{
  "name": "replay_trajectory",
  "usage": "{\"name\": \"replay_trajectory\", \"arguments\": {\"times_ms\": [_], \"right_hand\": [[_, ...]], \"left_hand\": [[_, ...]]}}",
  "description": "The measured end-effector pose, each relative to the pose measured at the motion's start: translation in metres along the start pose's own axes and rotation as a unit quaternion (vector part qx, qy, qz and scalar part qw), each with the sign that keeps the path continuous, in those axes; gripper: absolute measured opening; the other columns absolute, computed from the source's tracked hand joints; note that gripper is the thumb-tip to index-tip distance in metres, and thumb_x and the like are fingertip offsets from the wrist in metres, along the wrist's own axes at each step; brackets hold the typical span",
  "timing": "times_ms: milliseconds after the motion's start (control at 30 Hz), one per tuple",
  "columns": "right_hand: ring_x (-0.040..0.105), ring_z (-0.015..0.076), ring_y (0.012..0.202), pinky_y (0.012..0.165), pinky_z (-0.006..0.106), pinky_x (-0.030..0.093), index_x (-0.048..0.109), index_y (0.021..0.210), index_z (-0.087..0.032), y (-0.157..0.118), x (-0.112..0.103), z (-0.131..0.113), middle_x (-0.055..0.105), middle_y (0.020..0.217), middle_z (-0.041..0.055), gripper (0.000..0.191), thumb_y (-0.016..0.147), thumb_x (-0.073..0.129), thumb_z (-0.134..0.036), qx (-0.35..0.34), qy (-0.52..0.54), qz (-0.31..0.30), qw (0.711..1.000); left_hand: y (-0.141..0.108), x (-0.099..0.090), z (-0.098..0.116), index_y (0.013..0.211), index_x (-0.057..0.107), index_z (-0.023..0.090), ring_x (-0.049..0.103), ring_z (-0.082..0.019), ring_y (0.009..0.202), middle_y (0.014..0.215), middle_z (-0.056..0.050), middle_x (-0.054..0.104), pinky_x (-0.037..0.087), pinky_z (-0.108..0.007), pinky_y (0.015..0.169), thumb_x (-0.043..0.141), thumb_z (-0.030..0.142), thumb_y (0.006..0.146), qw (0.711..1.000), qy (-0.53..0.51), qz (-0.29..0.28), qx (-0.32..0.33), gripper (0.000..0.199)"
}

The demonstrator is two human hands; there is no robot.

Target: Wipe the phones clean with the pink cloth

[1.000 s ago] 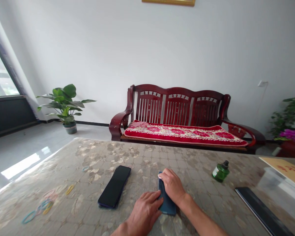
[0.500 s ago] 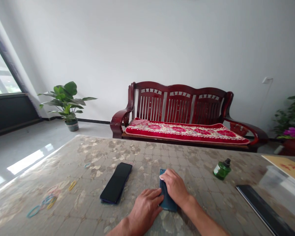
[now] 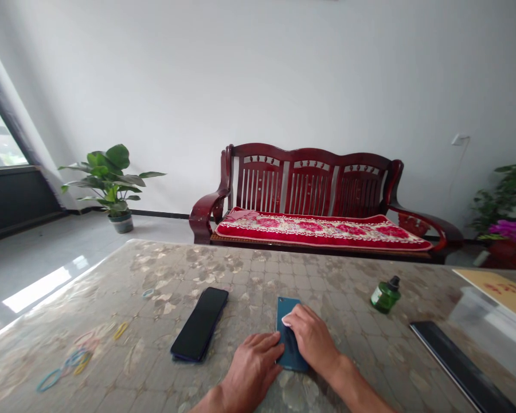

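A blue phone (image 3: 292,360) lies flat on the table, with the camera corner at its far left. My left hand (image 3: 254,361) rests along its left side, fingers together, and holds it against the table. Pinched in my right hand (image 3: 313,337) is a small white wipe or pad (image 3: 286,320), pressed on the phone's upper surface; most of it is hidden under the fingers. To the left of my hands lies a dark phone (image 3: 200,324), screen up, with what looks like another phone or a case beneath it.
A patterned cover lies over the table (image 3: 155,367). Several coloured rubber bands or hair ties (image 3: 78,358) lie at left. A green bottle (image 3: 385,295) stands at right, near a long dark object (image 3: 460,361) and a clear box (image 3: 485,321). Beyond is a wooden bench (image 3: 309,166).
My right hand, with the white wipe, has slid slightly toward me over the blue phone, baring more of its far end. My left hand stays at its side. The view has shifted slightly.
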State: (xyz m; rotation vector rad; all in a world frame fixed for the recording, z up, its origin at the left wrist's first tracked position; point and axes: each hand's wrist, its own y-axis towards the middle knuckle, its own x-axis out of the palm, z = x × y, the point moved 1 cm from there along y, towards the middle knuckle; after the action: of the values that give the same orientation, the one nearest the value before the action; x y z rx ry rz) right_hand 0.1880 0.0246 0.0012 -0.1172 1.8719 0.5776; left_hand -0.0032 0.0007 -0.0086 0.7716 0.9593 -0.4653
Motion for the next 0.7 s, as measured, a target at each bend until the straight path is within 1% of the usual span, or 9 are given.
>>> {"name": "replay_trajectory", "arguments": {"times_ms": [133, 200, 300, 433, 500, 567, 700], "right_hand": [[0.057, 0.0185, 0.091, 0.081, 0.026, 0.041, 0.071, 0.093, -0.022, 0.023, 0.001, 0.013, 0.064, 0.090, 0.0032, 0.027, 0.095, 0.048, -0.008, 0.048, -0.033, 0.014, 0.998], [0.058, 0.0185, 0.091, 0.081, 0.026, 0.041, 0.071, 0.093, -0.022, 0.028, 0.002, 0.016, 0.064, 0.090, 0.0037, 0.027, 0.095, 0.047, -0.008, 0.064, -0.039, 0.018, 0.997], [0.058, 0.0182, 0.090, 0.079, 0.026, 0.041, 0.070, 0.090, -0.022, 0.016, 0.002, 0.010, 0.063, 0.089, 0.0032, 0.027, 0.095, 0.048, -0.008, 0.060, -0.035, 0.022, 0.997], [0.057, 0.0178, 0.087, 0.077, 0.026, 0.041, 0.068, 0.087, -0.023, -0.012, -0.003, -0.003, 0.061, 0.087, 0.0023, 0.026, 0.095, 0.047, -0.010, 0.009, -0.022, 0.015, 1.000], [0.057, 0.0177, 0.087, 0.078, 0.027, 0.041, 0.068, 0.089, -0.023, -0.016, -0.006, -0.003, 0.062, 0.087, 0.0021, 0.025, 0.095, 0.048, -0.011, -0.003, -0.018, 0.012, 1.000], [0.057, 0.0181, 0.089, 0.080, 0.027, 0.042, 0.070, 0.092, -0.024, -0.010, -0.007, 0.003, 0.063, 0.088, 0.0022, 0.025, 0.095, 0.049, -0.011, 0.005, -0.026, 0.016, 1.000], [0.059, 0.0193, 0.090, 0.081, 0.028, 0.044, 0.072, 0.092, -0.024, 0.017, -0.006, 0.026, 0.065, 0.089, 0.0035, 0.026, 0.093, 0.050, -0.011, 0.065, -0.048, 0.031, 0.996]], "left_hand": [[-0.002, 0.002, -0.002, 0.114, 0.064, 0.024, 0.067, -0.026, 0.107, 0.125, -0.004, 0.067, 0.055, -0.038, 0.091, 0.066, 0.021, 0.088, 1.000, 0.004, 0.009, 0.010, 0.026], [-0.002, 0.002, -0.003, 0.114, 0.063, 0.024, 0.066, -0.026, 0.107, 0.125, -0.004, 0.067, 0.055, -0.039, 0.090, 0.066, 0.020, 0.088, 1.000, 0.005, 0.012, 0.015, 0.026], [-0.002, 0.003, -0.003, 0.114, 0.063, 0.024, 0.067, -0.027, 0.106, 0.125, -0.004, 0.067, 0.055, -0.040, 0.089, 0.067, 0.020, 0.087, 1.000, 0.004, 0.013, 0.018, 0.028], [-0.001, 0.004, -0.003, 0.114, 0.064, 0.024, 0.067, -0.026, 0.104, 0.124, -0.004, 0.068, 0.055, -0.040, 0.089, 0.068, 0.019, 0.086, 1.000, 0.002, 0.009, 0.007, 0.029], [-0.001, 0.004, -0.003, 0.113, 0.064, 0.024, 0.067, -0.026, 0.105, 0.124, -0.004, 0.068, 0.055, -0.039, 0.090, 0.068, 0.019, 0.086, 1.000, 0.006, 0.010, 0.006, 0.028], [-0.001, 0.004, -0.003, 0.113, 0.064, 0.024, 0.067, -0.026, 0.105, 0.124, -0.004, 0.068, 0.055, -0.039, 0.090, 0.067, 0.020, 0.086, 1.000, 0.008, 0.010, 0.006, 0.027], [-0.002, 0.002, -0.003, 0.116, 0.063, 0.025, 0.066, -0.026, 0.108, 0.126, -0.004, 0.067, 0.055, -0.038, 0.091, 0.066, 0.020, 0.088, 1.000, 0.007, 0.009, 0.012, 0.029]]}}
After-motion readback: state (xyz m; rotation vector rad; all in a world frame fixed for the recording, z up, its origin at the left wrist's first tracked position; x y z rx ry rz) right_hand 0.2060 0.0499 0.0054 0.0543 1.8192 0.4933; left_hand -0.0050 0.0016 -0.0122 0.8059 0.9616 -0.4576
